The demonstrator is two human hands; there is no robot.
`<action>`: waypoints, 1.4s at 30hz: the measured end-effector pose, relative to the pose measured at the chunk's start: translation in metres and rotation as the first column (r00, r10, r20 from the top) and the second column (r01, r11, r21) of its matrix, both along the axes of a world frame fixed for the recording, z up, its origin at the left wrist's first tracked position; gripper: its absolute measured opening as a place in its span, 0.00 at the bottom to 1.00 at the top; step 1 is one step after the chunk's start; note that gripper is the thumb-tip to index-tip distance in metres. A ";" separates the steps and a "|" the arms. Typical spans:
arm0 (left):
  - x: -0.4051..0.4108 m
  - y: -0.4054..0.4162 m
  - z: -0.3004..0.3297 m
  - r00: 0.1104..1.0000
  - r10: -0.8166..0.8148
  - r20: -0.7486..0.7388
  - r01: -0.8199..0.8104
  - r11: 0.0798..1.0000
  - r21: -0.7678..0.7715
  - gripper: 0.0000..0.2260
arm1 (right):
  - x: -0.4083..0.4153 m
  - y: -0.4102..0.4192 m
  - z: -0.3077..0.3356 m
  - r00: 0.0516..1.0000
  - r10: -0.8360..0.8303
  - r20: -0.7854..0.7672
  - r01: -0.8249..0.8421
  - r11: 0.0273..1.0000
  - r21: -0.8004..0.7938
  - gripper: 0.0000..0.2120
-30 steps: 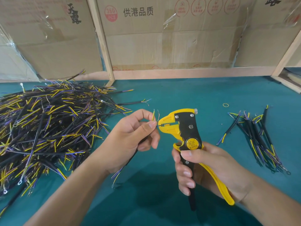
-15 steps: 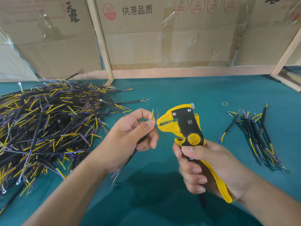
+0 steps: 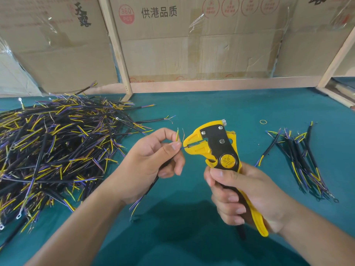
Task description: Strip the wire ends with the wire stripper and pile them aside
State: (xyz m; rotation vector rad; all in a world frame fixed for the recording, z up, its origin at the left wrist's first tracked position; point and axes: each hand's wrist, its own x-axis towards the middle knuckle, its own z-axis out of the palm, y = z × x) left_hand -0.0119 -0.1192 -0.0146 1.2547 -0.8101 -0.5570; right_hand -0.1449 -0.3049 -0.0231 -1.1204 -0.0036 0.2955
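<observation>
We look through a single wide-angle camera on the person's head, facing forward and down, close over the teal cloth-covered table (image 3: pixel 221 108). Brown cardboard boxes (image 3: pixel 192 45) close off the far edge; both forearms reach in from the bottom of our view.

The wire stripper (image 3: pixel 215 148) is yellow with a black plate and a yellow round badge. The heaped wires (image 3: pixel 57 150) are black-sheathed with yellow and, apparently, purple cores, on a teal tabletop (image 3: pixel 221 108).
</observation>
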 end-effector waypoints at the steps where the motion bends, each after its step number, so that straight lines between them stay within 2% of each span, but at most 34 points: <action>1: 0.001 0.001 0.001 1.000 0.009 0.002 -0.009 1.000 0.001 0.04 | 0.001 -0.001 0.000 1.000 0.010 0.014 -0.010 1.000 0.020 0.18; 6: 0.003 0.004 0.004 0.999 0.044 -0.003 -0.044 0.999 -0.013 0.04 | 0.002 -0.006 -0.001 0.996 0.013 0.093 -0.022 0.995 0.099 0.19; 10: 0.003 0.004 0.004 0.999 0.044 0.010 -0.044 0.999 -0.008 0.03 | 0.002 -0.010 -0.003 0.992 0.069 0.106 -0.078 0.994 0.079 0.22; 21: 0.006 0.006 0.004 0.999 0.037 0.037 -0.039 0.998 0.057 0.03 | 0.002 -0.011 -0.005 0.987 0.123 0.101 -0.129 0.990 0.059 0.23; 26: 0.005 0.005 0.003 0.997 0.057 0.051 -0.061 0.995 0.077 0.04 | 0.002 -0.009 -0.005 0.986 0.135 0.101 -0.142 0.988 0.065 0.20; 38: 0.003 0.002 0.001 0.998 0.048 0.033 -0.050 0.997 0.066 0.05 | 0.001 -0.002 -0.001 0.998 0.058 0.011 -0.059 0.997 0.046 0.17; 42: 0.002 0.001 -0.001 0.999 0.049 0.019 -0.050 0.997 0.057 0.04 | 0.001 -0.003 -0.001 0.997 0.070 0.013 -0.071 0.996 0.055 0.19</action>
